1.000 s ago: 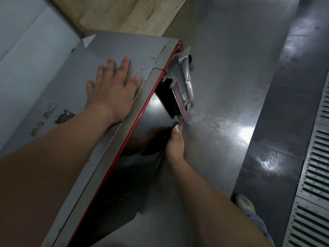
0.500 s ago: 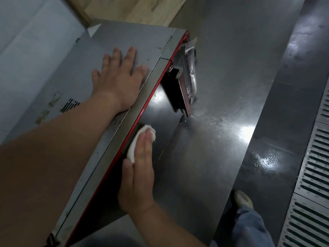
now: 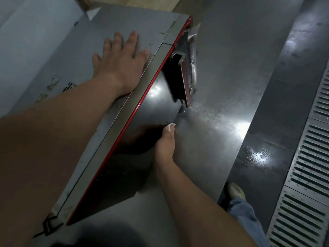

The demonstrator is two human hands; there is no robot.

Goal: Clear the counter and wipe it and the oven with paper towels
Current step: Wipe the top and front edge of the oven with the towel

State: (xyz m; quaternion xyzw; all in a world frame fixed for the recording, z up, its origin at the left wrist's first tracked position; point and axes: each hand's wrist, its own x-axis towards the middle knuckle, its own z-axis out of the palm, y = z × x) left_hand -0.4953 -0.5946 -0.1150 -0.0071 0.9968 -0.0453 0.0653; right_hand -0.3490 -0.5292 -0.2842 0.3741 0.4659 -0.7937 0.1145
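The oven (image 3: 135, 20) has a grey metal top, a red front edge and a glossy black door (image 3: 156, 104) with a handle (image 3: 179, 77) at its far end. My left hand (image 3: 121, 59) lies flat, fingers spread, on the oven top. My right hand (image 3: 164, 145) is low on the door's front, close to the steel counter (image 3: 231, 68). It presses a wad of white paper towel (image 3: 170, 126) to the black door; only a small tip of the towel shows past my fingers.
A crumpled clear plastic wrap (image 3: 193, 50) hangs by the handle. A dark wet floor (image 3: 277, 122) runs to the right, with a metal drain grate (image 3: 306, 175) beyond it. My shoe (image 3: 235, 190) and jeans leg show near the counter edge. A pale wall (image 3: 26, 41) stands at the left.
My right hand has swept the paper towel from the top of the door near the red edge down to the door's bottom. My left hand stays flat on the oven top.
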